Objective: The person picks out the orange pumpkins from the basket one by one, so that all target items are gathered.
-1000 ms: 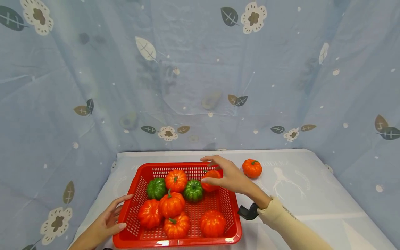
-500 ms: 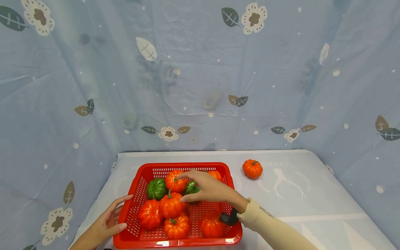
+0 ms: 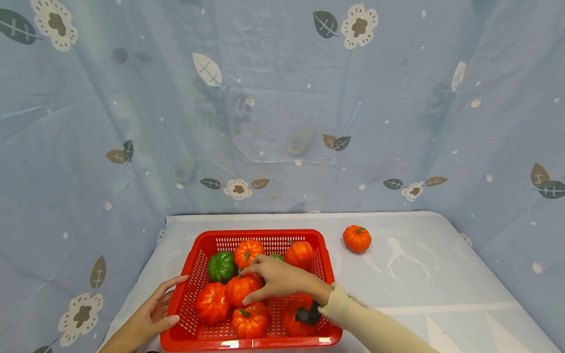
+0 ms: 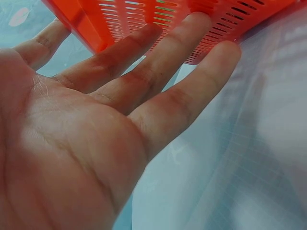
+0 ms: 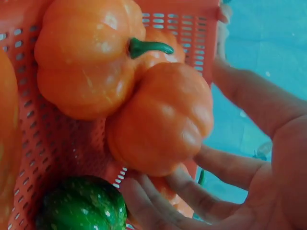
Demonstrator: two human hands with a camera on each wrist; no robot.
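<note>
We count eight pumpkins inside the red basket (image 3: 198, 343) and one small orange pumpkin (image 3: 357, 239) outside it, on the desk (image 3: 410, 294) at two o'clock, so nearly all of them lie within the rim. Our right hand (image 3: 278, 279) is curled round the middle pumpkin (image 3: 238, 291), which sits at the basket's centre; the right wrist view shows the fingers against its side, though how firm the hold is we cannot tell. It rests amid its neighbours, so we judge the grasp mostly made and the lifting not yet done. Our left hand (image 3: 150, 314) lies with fingers stretched along the basket's nine o'clock wall, apparently steadying it. Around the centre, none of the others is held: a green pumpkin (image 3: 221, 267) at ten o'clock, orange pumpkins at twelve (image 3: 248, 251), two (image 3: 300, 254), four (image 3: 293, 327), six (image 3: 250, 321) and eight (image 3: 213, 303), and a second green one (image 3: 276, 256), mostly hidden behind our right hand, at one. We see the lone desk pumpkin untouched, well apart from both hands.
</note>
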